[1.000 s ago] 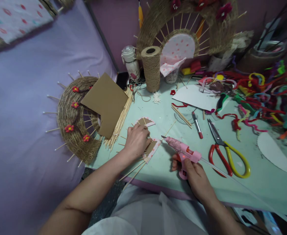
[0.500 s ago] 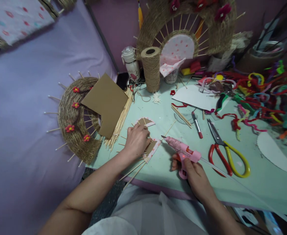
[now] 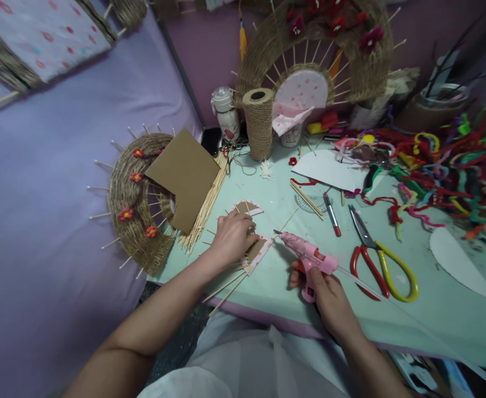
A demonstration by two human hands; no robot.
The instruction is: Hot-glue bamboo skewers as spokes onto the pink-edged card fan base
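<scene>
My left hand (image 3: 233, 236) lies with bent fingers over a small curved cardboard piece (image 3: 257, 250), pressing it to the table. The piece has a pink-spotted paper edge, and thin wooden sticks fan out from it. The fingertips hide its middle. In my right hand (image 3: 329, 296) is a pink hot glue gun (image 3: 307, 253), with a small red light lit. Its nozzle points left, close to the spotted edge. From the back of the gun a long clear glue stick (image 3: 386, 301) runs down to the right. One thin stick (image 3: 289, 220) lies just beyond the nozzle.
Scissors (image 3: 366, 235) with red and yellow handles and a marker (image 3: 333, 214) lie right. Behind stand a twine spool (image 3: 259, 127) and a white bottle (image 3: 227, 119). Left are a twine-woven fan (image 3: 122, 185), cardboard (image 3: 184, 171) and a stick bundle (image 3: 209, 204). Pipe cleaners (image 3: 437, 160) cover the far right.
The view has shifted slightly, so the background things sit a little differently. Both hands, the glue gun and the cardboard piece keep nearly the same positions.
</scene>
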